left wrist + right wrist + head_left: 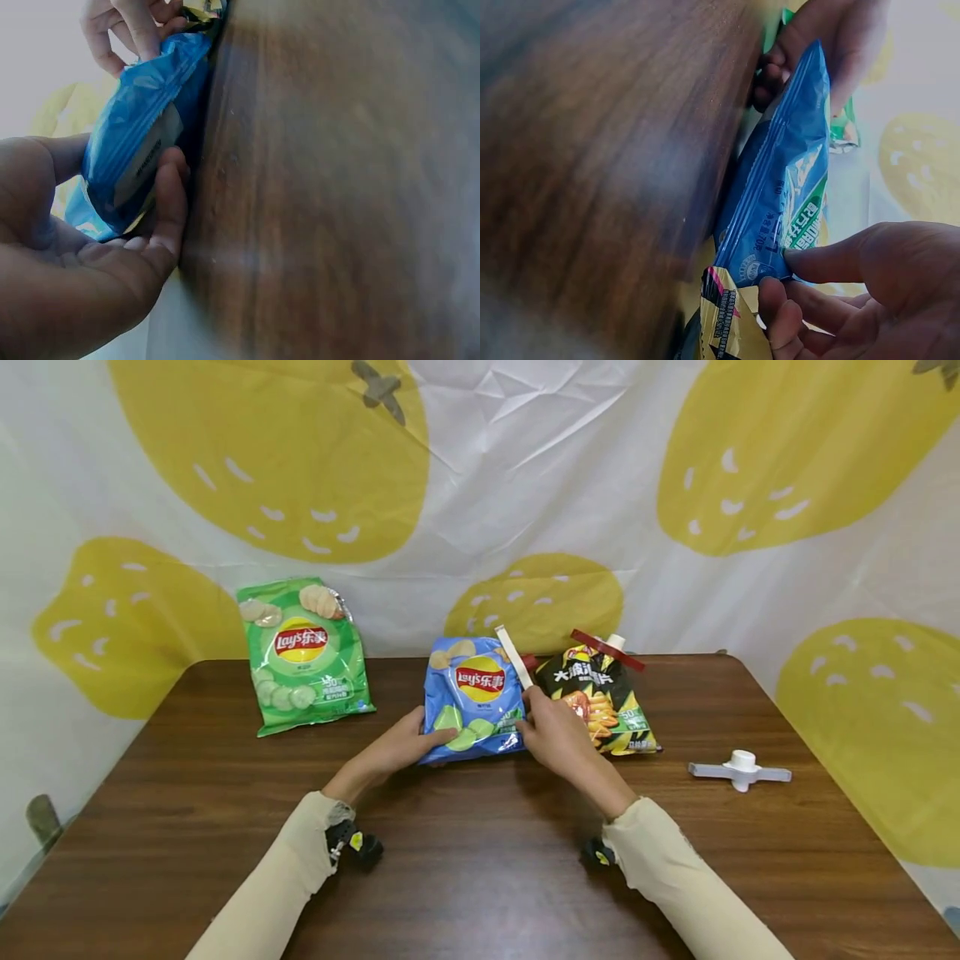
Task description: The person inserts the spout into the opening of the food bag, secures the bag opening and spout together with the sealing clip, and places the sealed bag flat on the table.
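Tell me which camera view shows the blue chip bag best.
The head view: the blue chip bag faces it, with its logo readable. The left wrist view shows mainly a sealed edge and a pale printed panel; the right wrist view, a sealed edge and a slice of the front.

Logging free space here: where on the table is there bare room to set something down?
Bare table shows between the sleeves, in front of the grey clip, and, narrowly, between green bag and blue bag. Crowded: where the right hand holds the blue bag, beside the black bag.
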`<state>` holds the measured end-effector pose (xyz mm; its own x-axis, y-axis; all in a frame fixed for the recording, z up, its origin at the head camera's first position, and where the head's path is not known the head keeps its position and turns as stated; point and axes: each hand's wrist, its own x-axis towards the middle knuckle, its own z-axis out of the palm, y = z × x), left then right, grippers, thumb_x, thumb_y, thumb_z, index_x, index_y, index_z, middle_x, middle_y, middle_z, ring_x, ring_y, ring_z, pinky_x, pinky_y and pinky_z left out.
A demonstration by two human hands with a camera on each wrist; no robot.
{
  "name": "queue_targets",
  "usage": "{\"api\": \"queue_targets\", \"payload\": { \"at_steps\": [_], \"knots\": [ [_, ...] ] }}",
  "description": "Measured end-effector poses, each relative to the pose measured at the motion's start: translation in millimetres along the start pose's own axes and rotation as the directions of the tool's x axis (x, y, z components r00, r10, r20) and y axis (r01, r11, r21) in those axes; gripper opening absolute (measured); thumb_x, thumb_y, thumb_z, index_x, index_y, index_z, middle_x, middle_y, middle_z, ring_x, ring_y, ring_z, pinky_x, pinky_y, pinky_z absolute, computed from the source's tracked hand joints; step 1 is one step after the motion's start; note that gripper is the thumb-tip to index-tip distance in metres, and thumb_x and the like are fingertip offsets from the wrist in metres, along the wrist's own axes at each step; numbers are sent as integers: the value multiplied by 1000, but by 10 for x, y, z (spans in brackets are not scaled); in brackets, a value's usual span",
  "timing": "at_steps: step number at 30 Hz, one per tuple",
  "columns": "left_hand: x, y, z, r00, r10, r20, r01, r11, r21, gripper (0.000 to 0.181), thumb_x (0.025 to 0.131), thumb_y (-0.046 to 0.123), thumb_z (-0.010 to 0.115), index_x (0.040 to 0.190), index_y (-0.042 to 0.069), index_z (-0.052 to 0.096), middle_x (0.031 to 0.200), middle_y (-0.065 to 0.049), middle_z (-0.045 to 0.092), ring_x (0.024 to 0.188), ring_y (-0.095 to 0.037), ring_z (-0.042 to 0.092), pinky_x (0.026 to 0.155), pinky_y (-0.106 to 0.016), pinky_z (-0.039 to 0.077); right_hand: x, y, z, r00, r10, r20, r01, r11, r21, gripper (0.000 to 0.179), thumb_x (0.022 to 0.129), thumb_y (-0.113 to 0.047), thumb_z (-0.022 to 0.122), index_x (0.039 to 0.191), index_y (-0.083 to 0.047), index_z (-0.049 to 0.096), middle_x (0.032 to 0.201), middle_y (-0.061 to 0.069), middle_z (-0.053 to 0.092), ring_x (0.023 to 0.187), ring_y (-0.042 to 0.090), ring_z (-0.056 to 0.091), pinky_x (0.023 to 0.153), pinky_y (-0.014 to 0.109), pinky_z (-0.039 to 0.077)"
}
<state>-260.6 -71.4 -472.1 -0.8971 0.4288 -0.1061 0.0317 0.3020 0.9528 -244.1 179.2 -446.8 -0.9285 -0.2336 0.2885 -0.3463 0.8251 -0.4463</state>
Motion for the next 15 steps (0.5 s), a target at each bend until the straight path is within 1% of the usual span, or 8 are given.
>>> {"api": "queue_targets", "payload": {
  "at_steps": [2,6,7,9,11,13,14,15],
  "knots": [
    [-8,-7,-16,1000,-7,12,7,1000,-5,57,100,29,61,148,13,35,129,-11,58,101,-21,58,85,-33,50,7,-10,2,1000,-3,7,3,1000,1,35,91,-16,72,119,0,57,79,6,66,69,25,62,60,43,49],
    [-30,11,-21,999,-2,40,1,1000,17,50,103,28,55,145,8,37,118,-13,59,89,-22,59,75,-32,52,22,-15,0,1000,-7,23,7,1000,0,34,91,-16,72,117,-1,57,80,7,67,69,24,63,61,41,50],
    [-36,21,-13,999,8,46,-9,999,36,48,104,27,53,145,7,37,117,-13,58,88,-22,58,75,-33,52,25,-12,-1,1000,-6,21,6,1000,3,33,91,-16,72,116,-1,57,80,7,67,70,24,63,61,41,50],
    [-42,45,15,998,38,51,-42,996,79,47,106,24,49,146,4,37,122,-14,58,94,-21,58,82,-34,51,25,5,0,1000,-11,8,10,1000,13,32,90,-14,72,115,0,58,81,9,68,71,24,64,62,41,51],
    [-50,70,51,998,50,39,-55,990,132,49,106,24,48,148,3,33,128,-15,55,100,-21,57,87,-35,49,26,26,8,1000,-18,-23,19,999,34,30,89,-11,73,113,2,60,83,11,71,73,25,67,64,41,53],
    [-55,85,84,999,39,13,-41,984,171,55,106,27,48,150,1,28,133,-17,51,103,-21,57,87,-35,51,25,53,22,997,-30,-72,33,998,45,28,88,-8,73,111,3,62,84,14,72,76,27,70,66,43,54],
    [-57,91,95,1000,23,-8,-21,982,188,58,105,29,49,150,0,27,134,-19,50,102,-22,58,86,-35,52,22,66,30,995,-38,-96,43,998,48,27,87,-6,73,109,4,62,84,15,73,76,28,70,67,44,54],
    [-64,97,102,1000,8,-26,-2,980,201,60,105,30,50,150,-1,26,132,-21,49,96,-23,60,81,-35,54,22,77,38,992,-43,-120,50,997,50,26,86,-5,73,108,4,63,85,16,73,77,29,71,68,45,54]
  ]
}}
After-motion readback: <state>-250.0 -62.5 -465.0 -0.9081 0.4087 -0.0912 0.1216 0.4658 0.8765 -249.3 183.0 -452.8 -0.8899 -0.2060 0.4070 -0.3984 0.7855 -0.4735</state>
